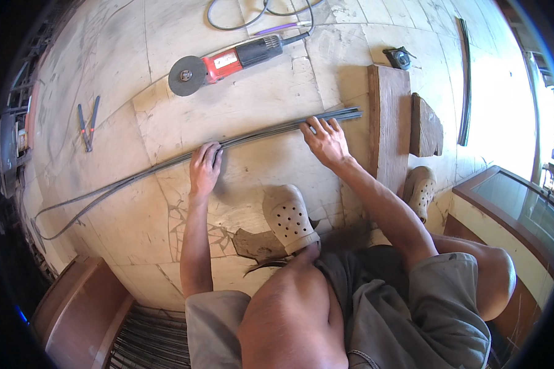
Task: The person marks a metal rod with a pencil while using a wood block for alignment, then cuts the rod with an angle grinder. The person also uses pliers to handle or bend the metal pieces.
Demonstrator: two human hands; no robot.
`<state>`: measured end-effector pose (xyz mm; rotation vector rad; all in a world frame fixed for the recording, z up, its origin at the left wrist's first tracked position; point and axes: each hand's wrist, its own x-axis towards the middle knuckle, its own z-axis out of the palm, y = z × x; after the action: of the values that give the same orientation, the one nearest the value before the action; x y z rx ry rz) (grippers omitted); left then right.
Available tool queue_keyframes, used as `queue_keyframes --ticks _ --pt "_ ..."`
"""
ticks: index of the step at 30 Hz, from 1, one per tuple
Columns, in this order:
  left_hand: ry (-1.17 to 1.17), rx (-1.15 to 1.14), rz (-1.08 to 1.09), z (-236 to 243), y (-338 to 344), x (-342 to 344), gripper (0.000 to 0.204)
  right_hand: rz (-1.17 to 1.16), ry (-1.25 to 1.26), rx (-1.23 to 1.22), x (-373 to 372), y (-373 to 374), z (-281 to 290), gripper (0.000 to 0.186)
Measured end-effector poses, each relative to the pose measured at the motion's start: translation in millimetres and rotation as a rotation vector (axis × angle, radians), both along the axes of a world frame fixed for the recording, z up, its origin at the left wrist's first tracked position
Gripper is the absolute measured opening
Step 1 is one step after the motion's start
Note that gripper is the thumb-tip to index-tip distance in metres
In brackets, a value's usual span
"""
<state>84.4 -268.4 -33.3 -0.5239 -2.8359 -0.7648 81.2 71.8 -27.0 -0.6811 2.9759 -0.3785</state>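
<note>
A bundle of long thin dark metal rods (264,131) runs across the tiled floor, bent back in a loop at the far left. My left hand (205,167) is closed around the bundle near its middle. Close to the right ends of the rods, my right hand (326,141) has its fingers wrapped over them. Those ends stop just short of a wooden block (389,123). Beyond the rods lies a red and black angle grinder (228,61) with a dark disc, its cord trailing off at the top.
Pincers (88,126) with dark handles lie at the left. A tape measure (398,58) sits beyond the block, and a smaller wood piece (425,126) beside it. More rods (465,80) lie far right. A glass-topped cabinet (511,203) stands at right, a brown wooden piece (83,307) at lower left.
</note>
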Motion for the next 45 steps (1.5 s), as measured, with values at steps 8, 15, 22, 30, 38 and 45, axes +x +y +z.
queue_keyframes --ticks 8,15,22,30,38,45 --pt "0.017 0.013 -0.001 -4.7 -2.4 0.1 0.013 -0.016 -0.013 0.038 1.2 -2.4 -2.1 0.034" --pt "0.021 -0.007 -0.005 -5.8 -5.8 -1.5 0.012 -0.026 -0.006 0.041 0.4 -5.5 -1.6 0.034" --pt "0.0 0.002 0.034 -3.4 -1.3 0.3 0.013 -0.008 0.032 0.022 0.2 -3.7 -0.7 0.033" --pt "-0.02 -0.006 0.006 -2.3 -0.9 -1.7 0.011 -0.014 0.045 0.02 0.0 -2.0 1.5 0.031" --pt "-0.027 0.021 0.004 -1.3 0.3 -2.5 0.011 -0.015 0.107 -0.014 -1.2 -1.4 0.5 0.03" --pt "-0.029 0.013 -0.001 -1.9 -2.4 -2.3 0.011 -0.016 0.062 -0.003 -0.4 -3.2 1.2 0.03"
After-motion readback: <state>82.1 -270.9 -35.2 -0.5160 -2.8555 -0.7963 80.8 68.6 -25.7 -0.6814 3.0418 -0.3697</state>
